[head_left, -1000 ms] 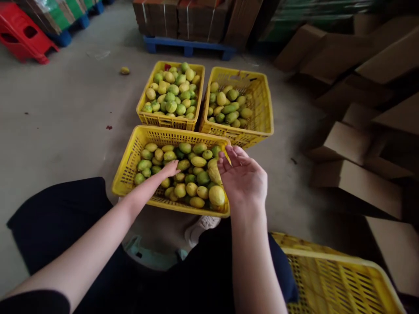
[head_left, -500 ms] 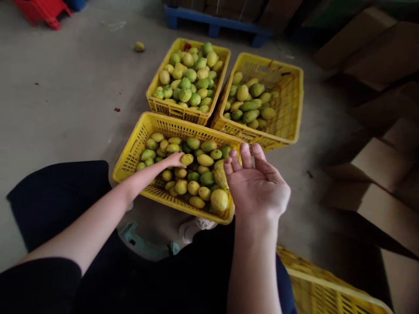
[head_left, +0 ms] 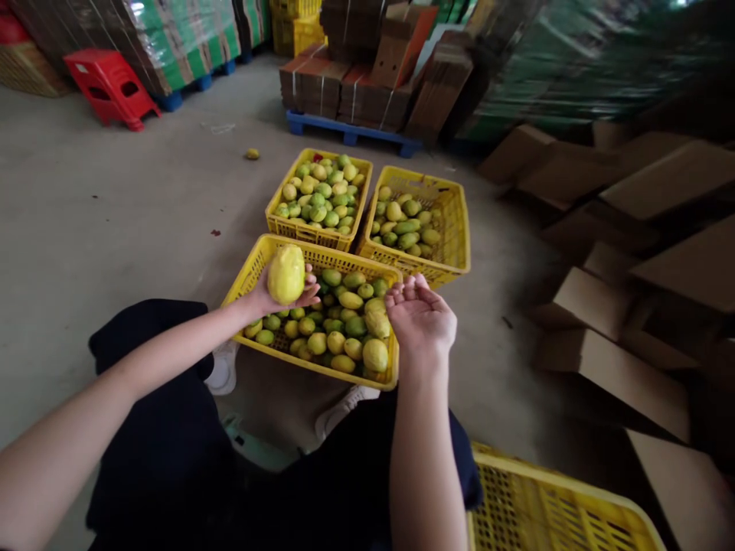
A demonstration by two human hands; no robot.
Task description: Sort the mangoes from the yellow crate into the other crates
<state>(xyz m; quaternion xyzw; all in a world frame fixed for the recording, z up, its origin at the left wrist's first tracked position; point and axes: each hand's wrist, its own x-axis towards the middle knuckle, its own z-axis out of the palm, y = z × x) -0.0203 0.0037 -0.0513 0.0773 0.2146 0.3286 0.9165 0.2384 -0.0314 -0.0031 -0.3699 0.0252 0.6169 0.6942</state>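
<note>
Near crate, yellow slatted rectangular plastic (head_left: 344, 259), part-filled with oval green-yellow citrus fruit (head_left: 336, 342). Over its left end: left hand (head_left: 261, 297), palm up, fingers extended and apart. One large, smooth yellow oval fruit (head_left: 286, 274) sits in front of that palm, above the crate; cannot tell if they touch. At the crate's right rim: right hand (head_left: 423, 315), palm up, fingers loosely curled, unclosed. Directly behind the crate, two more fruit-bearing yellow plastic crates (head_left: 458, 229).

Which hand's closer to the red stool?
Left. The left hand, holding a fruit, is on the near side of the stool, to its right; the right hand, open, is also on the near side, but farther right.
</note>
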